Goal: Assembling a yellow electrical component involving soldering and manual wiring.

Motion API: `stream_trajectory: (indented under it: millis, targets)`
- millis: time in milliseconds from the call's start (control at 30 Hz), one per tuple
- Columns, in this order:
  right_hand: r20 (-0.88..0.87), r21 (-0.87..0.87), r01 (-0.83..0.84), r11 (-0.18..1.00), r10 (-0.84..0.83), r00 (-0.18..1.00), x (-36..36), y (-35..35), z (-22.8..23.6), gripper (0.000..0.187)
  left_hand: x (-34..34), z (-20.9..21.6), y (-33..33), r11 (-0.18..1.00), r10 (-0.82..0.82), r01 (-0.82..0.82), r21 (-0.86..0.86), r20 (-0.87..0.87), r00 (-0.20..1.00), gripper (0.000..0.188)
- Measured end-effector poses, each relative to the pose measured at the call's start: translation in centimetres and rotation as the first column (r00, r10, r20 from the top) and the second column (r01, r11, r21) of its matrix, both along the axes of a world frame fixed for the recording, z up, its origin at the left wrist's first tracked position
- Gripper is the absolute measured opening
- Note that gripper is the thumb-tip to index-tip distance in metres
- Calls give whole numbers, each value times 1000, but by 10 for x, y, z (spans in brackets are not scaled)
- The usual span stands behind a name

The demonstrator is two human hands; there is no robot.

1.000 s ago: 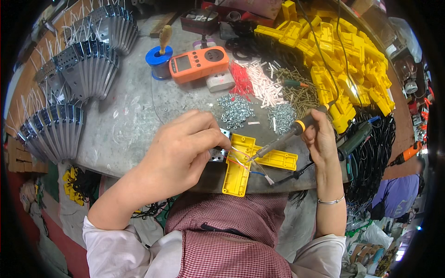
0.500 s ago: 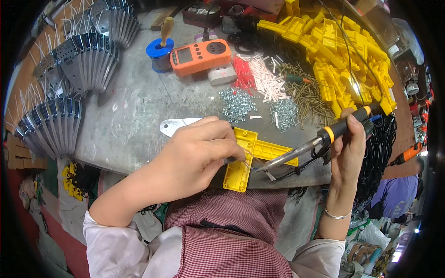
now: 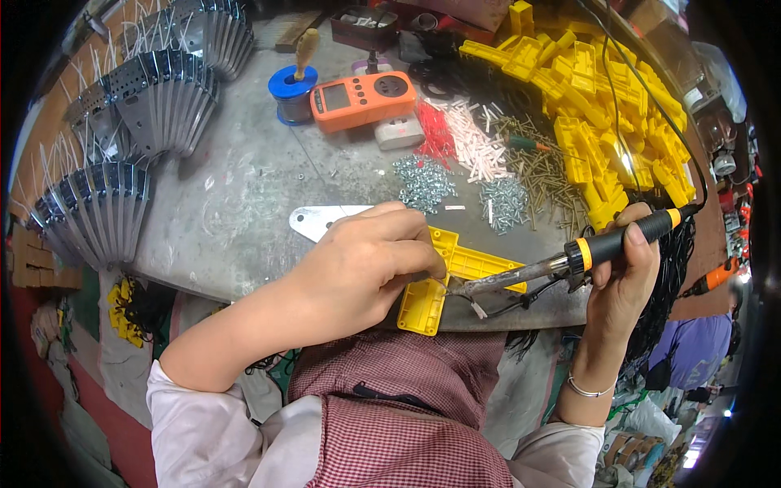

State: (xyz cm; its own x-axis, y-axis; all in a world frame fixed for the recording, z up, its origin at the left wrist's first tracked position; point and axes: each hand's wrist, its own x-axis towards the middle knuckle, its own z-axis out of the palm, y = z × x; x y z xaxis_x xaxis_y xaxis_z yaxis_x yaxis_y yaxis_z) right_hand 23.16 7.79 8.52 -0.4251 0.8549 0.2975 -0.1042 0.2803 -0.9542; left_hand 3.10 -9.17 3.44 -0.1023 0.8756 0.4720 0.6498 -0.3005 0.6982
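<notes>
Over the yellow casing (image 3: 422, 309), the left grip (image 3: 370, 259) pinched thin wires (image 3: 477, 308); the right grip (image 3: 623, 275) clasped a soldering iron (image 3: 579, 255).

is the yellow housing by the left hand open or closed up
Open: the yellow housing shows its ribbed inside, no cover over the visible parts; the left hand hides some.

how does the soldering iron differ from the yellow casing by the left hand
Pose: the soldering iron slants, gripped in the right hand; the yellow casing lies open side up, partly covered by the left hand.
Shape: the soldering iron is long and slender; the yellow casing is broader, with an arm branching rightward.
Colour: the soldering iron is mostly black and grey; the yellow casing is plain yellow.
Shared: both show yellow, the iron only in bands.
</notes>
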Motion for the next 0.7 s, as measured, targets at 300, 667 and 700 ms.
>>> stream_trajectory:
  millis: [300,667,700]
  targets:
    - [6,4,6,1000,-6,1000,-5,0,1,27,1,-3,3,1000,-16,16,19,2,1000,29]
    - [-4,-5,-35,999,35,999,-4,2,1,23,1,0,2,1000,-24,24,-6,-10,1000,32]
    - [-5,-7,-31,999,31,1000,-3,2,0,23,-1,4,-1,999,42,-43,-8,-59,997,31]
